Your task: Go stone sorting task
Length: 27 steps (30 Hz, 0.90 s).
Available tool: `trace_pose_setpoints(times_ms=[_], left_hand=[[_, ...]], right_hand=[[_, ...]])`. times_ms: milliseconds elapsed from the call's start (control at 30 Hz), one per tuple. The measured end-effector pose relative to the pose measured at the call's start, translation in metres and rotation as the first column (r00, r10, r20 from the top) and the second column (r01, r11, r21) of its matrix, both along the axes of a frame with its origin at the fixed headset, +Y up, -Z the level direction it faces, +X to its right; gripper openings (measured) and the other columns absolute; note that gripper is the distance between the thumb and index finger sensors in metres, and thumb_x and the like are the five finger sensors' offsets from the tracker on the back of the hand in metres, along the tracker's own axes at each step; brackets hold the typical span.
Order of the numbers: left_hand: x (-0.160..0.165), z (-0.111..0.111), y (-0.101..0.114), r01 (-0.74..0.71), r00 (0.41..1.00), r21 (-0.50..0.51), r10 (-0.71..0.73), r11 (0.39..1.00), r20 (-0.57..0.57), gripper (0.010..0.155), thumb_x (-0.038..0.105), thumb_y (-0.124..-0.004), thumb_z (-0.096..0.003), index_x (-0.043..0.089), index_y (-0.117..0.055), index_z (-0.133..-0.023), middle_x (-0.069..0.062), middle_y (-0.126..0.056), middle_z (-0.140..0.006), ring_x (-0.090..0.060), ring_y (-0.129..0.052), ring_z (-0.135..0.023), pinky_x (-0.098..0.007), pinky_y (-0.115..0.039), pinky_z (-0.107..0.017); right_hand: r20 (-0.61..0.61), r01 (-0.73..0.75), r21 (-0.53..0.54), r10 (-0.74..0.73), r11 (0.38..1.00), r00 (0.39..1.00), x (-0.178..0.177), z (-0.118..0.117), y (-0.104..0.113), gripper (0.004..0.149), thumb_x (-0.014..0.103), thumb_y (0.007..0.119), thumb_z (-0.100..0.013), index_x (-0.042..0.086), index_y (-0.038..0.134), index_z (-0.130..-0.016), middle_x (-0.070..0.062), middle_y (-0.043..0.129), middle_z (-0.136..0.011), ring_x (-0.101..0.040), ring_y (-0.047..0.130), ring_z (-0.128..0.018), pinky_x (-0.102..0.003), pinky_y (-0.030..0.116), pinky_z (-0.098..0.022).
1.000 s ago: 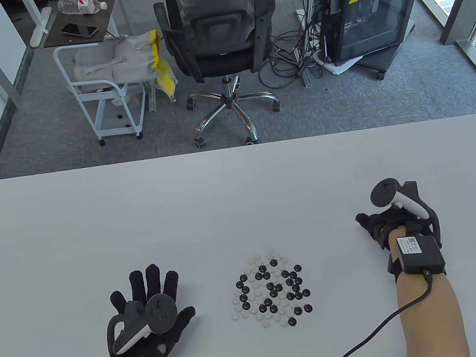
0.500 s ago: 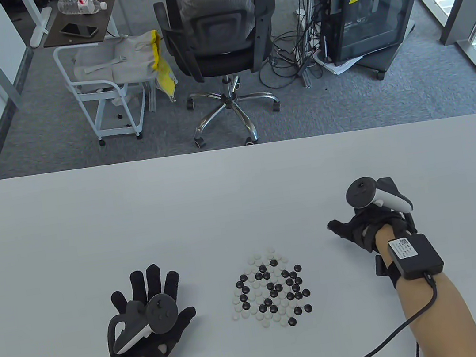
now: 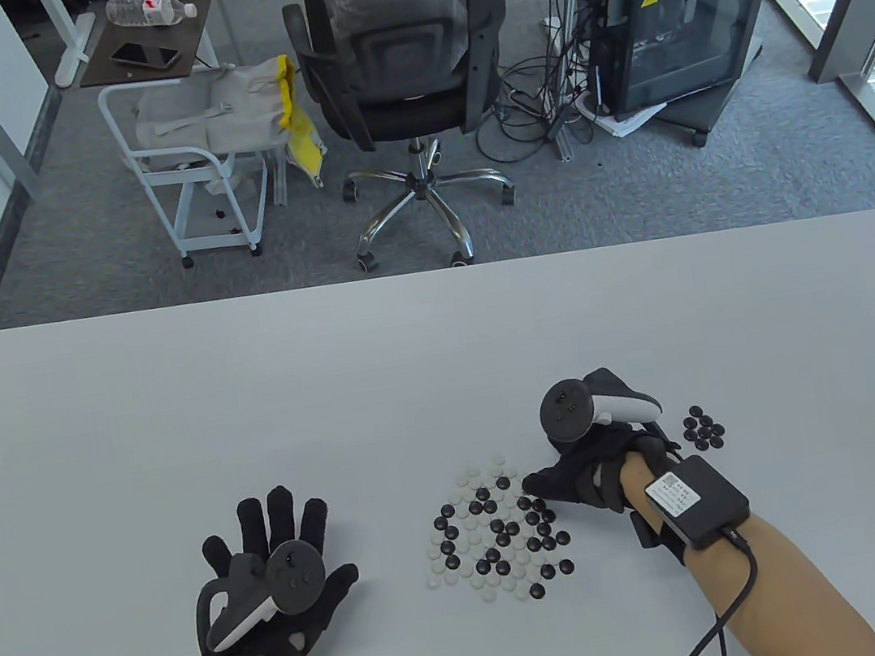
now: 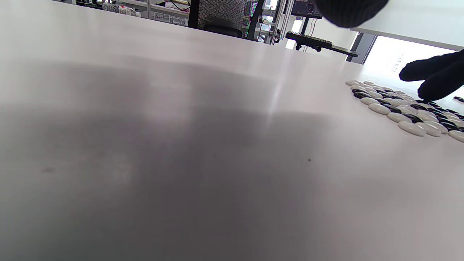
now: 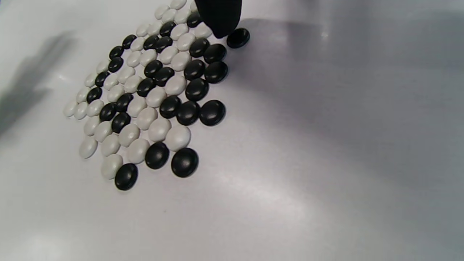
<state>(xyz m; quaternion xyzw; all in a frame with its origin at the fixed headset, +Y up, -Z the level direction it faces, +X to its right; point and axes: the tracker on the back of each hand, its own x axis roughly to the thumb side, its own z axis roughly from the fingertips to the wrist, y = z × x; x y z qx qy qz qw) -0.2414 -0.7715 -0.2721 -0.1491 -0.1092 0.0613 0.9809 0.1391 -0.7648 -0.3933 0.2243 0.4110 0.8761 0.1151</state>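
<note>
A mixed pile of black and white Go stones [image 3: 497,534] lies on the white table [image 3: 410,365]. A small group of black stones [image 3: 703,425] lies apart to its right. My right hand [image 3: 535,484] reaches to the pile's upper right edge. In the right wrist view one fingertip [image 5: 219,18] comes down beside a black stone [image 5: 238,37] at the edge of the pile [image 5: 152,94], and nothing is pinched. My left hand [image 3: 271,534] rests flat left of the pile, fingers spread, empty. The left wrist view shows the pile [image 4: 398,112] and the right hand's fingers [image 4: 431,76].
An office chair [image 3: 398,63], a white cart [image 3: 189,151] and a computer case [image 3: 679,20] stand on the floor beyond the table's far edge. The right arm's cable [image 3: 732,596] trails to the table's front edge.
My right hand has moved left and nearer, from right of the black group to the pile's upper right edge, uncovering the black group. The left hand has not moved.
</note>
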Motion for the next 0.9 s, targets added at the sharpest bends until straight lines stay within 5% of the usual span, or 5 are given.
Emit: trace_pose_setpoints(times_ms=[233, 500, 900], left_hand=[[-0.002, 0.0, 0.0, -0.004, 1.0, -0.003, 0.004, 1.0, -0.004, 0.085, 0.062, -0.052, -0.0594, 0.02, -0.006, -0.118, -0.022, 0.017, -0.115, -0.052, 0.02, -0.097, -0.082, 0.006, -0.049], [-0.003, 0.0, 0.001, -0.009, 1.0, 0.01, 0.009, 1.0, -0.004, 0.085, 0.062, -0.052, -0.0593, 0.021, -0.006, -0.118, -0.022, 0.017, -0.115, -0.052, 0.02, -0.097, -0.082, 0.006, -0.049], [-0.003, 0.0, 0.0, -0.005, 1.0, 0.003, 0.006, 1.0, -0.005, 0.085, 0.061, -0.052, -0.0594, 0.021, -0.006, -0.118, -0.022, 0.017, -0.115, -0.052, 0.02, -0.097, -0.082, 0.006, -0.049]], right_hand=[[0.191, -0.098, 0.044, 0.088, 0.994, 0.978, 0.04, -0.022, 0.002, 0.069, 0.05, 0.049, -0.06, 0.009, 0.061, -0.114, -0.039, 0.005, -0.113, -0.066, -0.007, -0.092, -0.092, 0.007, -0.053], [0.463, -0.203, 0.064, 0.151, 0.977, 0.873, 0.106, -0.033, 0.003, 0.07, 0.05, 0.049, -0.061, 0.006, 0.06, -0.114, -0.041, 0.005, -0.113, -0.067, -0.007, -0.091, -0.092, 0.007, -0.053], [0.576, -0.258, 0.09, 0.161, 0.962, 0.801, 0.145, -0.03, 0.0, 0.07, 0.05, 0.048, -0.061, 0.005, 0.058, -0.114, -0.042, 0.005, -0.112, -0.068, -0.007, -0.091, -0.092, 0.007, -0.052]])
